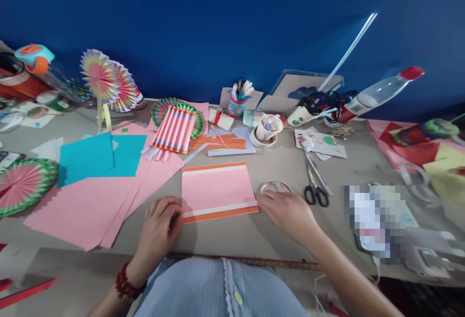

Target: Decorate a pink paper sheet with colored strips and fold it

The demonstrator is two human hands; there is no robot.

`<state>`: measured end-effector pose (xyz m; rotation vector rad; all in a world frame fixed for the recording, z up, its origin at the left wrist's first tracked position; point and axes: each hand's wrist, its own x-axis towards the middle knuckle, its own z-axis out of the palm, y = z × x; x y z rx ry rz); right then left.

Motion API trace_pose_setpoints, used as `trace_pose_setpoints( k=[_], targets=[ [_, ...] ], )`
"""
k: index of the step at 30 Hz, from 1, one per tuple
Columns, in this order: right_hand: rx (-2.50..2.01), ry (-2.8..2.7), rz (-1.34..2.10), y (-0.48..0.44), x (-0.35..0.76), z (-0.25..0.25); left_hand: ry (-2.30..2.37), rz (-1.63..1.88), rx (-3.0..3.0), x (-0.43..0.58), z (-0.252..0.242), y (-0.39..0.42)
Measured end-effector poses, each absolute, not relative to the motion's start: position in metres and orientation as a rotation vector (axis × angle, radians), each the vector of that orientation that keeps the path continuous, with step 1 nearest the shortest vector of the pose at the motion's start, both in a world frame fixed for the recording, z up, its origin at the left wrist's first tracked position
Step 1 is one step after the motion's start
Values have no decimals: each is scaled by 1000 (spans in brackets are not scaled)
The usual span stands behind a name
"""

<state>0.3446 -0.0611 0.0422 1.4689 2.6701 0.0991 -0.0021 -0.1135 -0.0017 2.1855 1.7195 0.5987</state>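
A pink paper sheet [217, 189] with white and orange strips along its far and near edges lies flat before me. My left hand [159, 228] has its fingers curled, pinching the sheet's near left corner. My right hand [286, 212] rests at the near right corner, fingers bent onto the edge of the paper. A roll of clear tape [274, 187] lies just beyond the right hand, and black-handled scissors [314, 184] lie to its right.
Loose pink sheets [94, 205] and a blue sheet [98, 159] lie left. A pleated striped paper [174, 130], round paper fans [23, 183], a paper cup [268, 128], a pen pot [237, 103] and a red-capped bottle [381, 91] stand further back. Red and yellow papers [428, 154] lie right.
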Motion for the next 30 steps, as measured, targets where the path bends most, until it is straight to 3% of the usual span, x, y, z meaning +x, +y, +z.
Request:
trace_pose_setpoints(
  k=[30],
  targets=[
    [1409, 2429, -51, -59, 334, 46, 1719, 596, 2189, -3, -2, -113]
  ],
)
